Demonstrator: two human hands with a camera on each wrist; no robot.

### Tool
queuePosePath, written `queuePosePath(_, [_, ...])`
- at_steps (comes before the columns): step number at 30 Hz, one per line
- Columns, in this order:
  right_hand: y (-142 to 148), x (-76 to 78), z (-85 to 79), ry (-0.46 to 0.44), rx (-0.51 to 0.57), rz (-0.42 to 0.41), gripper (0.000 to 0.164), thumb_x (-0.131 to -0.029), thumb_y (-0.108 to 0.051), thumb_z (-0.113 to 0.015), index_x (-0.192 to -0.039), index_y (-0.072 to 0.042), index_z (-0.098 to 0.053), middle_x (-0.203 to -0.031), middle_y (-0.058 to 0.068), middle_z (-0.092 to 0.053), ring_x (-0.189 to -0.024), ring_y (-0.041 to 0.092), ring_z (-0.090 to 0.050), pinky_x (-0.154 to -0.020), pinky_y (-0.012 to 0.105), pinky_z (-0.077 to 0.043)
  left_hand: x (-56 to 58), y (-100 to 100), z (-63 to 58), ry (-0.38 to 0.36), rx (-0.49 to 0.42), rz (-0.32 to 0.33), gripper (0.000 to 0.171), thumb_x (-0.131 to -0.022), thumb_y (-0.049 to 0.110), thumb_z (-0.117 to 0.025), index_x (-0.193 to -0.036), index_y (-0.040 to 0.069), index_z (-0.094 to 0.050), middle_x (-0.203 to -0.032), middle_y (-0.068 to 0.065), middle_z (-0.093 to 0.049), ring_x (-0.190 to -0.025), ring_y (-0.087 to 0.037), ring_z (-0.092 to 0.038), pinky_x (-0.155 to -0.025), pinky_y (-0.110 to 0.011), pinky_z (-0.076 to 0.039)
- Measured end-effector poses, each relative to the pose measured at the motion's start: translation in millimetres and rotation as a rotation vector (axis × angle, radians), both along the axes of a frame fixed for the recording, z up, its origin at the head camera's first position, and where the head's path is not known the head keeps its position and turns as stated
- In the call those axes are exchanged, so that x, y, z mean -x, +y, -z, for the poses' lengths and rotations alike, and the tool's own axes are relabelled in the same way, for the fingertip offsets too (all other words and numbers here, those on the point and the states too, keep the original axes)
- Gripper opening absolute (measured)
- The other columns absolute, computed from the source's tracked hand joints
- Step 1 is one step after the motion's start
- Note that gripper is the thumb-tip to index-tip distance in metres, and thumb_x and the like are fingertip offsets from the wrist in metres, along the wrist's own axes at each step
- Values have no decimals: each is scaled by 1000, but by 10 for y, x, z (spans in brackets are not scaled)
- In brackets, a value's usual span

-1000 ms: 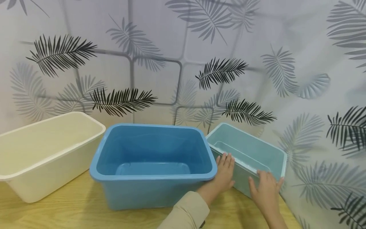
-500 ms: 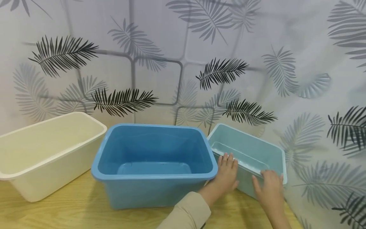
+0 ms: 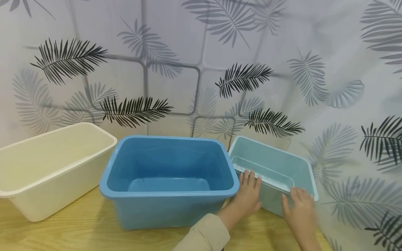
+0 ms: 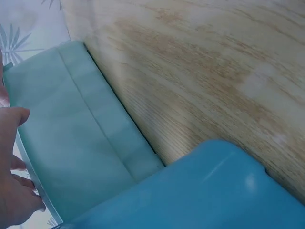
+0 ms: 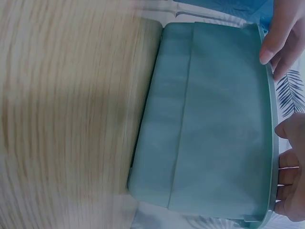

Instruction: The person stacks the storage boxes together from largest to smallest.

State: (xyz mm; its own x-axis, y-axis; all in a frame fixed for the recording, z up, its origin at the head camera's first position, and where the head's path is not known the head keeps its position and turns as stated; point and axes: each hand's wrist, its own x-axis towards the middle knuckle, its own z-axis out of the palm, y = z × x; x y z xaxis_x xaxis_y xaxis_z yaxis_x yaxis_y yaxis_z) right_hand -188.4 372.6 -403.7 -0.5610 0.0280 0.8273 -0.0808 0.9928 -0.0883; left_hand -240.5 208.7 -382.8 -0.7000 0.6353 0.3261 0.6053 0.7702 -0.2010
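A pale teal rectangular plastic bin (image 3: 282, 195) stands on the right of the table, angled against the wall. My left hand (image 3: 247, 195) holds its near rim at the left end, beside the blue bin (image 3: 150, 212), fingers reaching over the edge. Farther right along that rim, my right hand (image 3: 299, 214) has its fingers over the lip and thumb on the outer side. In the right wrist view, the right hand (image 5: 291, 171) straddles the rim, its fingers partly hidden behind it. The left wrist view shows the left hand (image 4: 16, 181) likewise at the rim.
A cream bin (image 3: 59, 184) stands on the left, angled toward the blue one. All three bins rest on a wood-grain table (image 3: 78, 230). Behind them rises a wall covering with leaf prints (image 3: 176, 87). The blue bin's right rim overlaps the teal bin's left end in the head view.
The teal bin has shifted and turned slightly, its near right corner swinging a little right. Both hands have moved slightly right, the right hand more. The blue and cream bins stay put.
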Motion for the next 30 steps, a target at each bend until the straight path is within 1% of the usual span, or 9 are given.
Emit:
queuePosePath(3, [41,-8,-12,-6,29,-7,34,-75,-8,-64,-99,16,-60,-99,35,-60,-97,55,-52,-86,71,-35,-21,-25,-2,-8,-9,41,71,-87,54,-53,-142,13,-34,-146,-13,-33,-138,-28,-30,-111,-34,-29])
queuePosePath(6, [66,-7,-24,-17,62,-11,33,-77,-7,-64,-99,16,-60,-100,36,-60,-98,56,-51,-87,72,-33,-28,-38,4,9,-13,65,70,-88,54,-52,-141,13,-35,-145,-12,-34,-137,-28,-31,-111,-34,-29])
queuePosePath(13, [105,-16,-64,-83,108,11,33,-76,-5,-65,-100,17,-59,-104,38,-58,-103,60,-47,-91,71,-32,-66,-46,1,19,-6,83,67,-88,56,-50,-140,16,-36,-145,-8,-35,-137,-24,-32,-112,-33,-29])
queuePosePath(17, [136,-25,-88,-126,133,51,32,-78,-5,-64,-100,18,-59,-105,40,-56,-105,58,-47,-92,70,-32,-100,-42,-18,16,-27,88,65,-88,56,-50,-140,18,-37,-144,-7,-37,-137,-25,-33,-112,-36,-28])
queuePosePath(19, [152,-28,-112,-145,146,63,32,-79,-5,-64,-100,18,-59,-104,40,-56,-105,57,-47,-92,70,-32,-95,-38,-27,31,-50,74,64,-88,53,-52,-139,17,-39,-144,-8,-39,-136,-27,-34,-111,-39,-30])
queuePosePath(22, [171,-29,-147,-184,157,78,32,-81,-7,-62,-101,18,-59,-105,41,-56,-106,57,-47,-92,71,-31,-64,-34,-36,54,-32,14,61,-90,48,-52,-138,12,-39,-143,-11,-39,-135,-29,-34,-109,-40,-32])
queuePosePath(25, [196,-27,-172,-209,154,80,32,-82,-8,-61,-102,18,-59,-107,41,-55,-107,59,-46,-92,70,-31,-40,-33,-29,96,35,-53,62,-90,49,-50,-138,12,-39,-142,-10,-40,-133,-29,-35,-107,-39,-34])
queuePosePath(26, [208,-26,-177,-216,151,83,32,-83,-8,-61,-102,17,-59,-107,41,-55,-107,60,-45,-92,70,-31,-41,-34,-23,110,55,-66,63,-90,51,-50,-138,12,-39,-141,-9,-41,-132,-27,-37,-106,-38,-34])
queuePosePath(30, [268,-33,-187,-251,135,93,32,-84,-10,-60,-103,17,-59,-108,41,-54,-107,61,-44,-93,69,-32,-86,-32,-15,163,54,-74,61,-88,53,-50,-137,16,-42,-134,-4,-47,-127,-24,-43,-103,-37,-37])
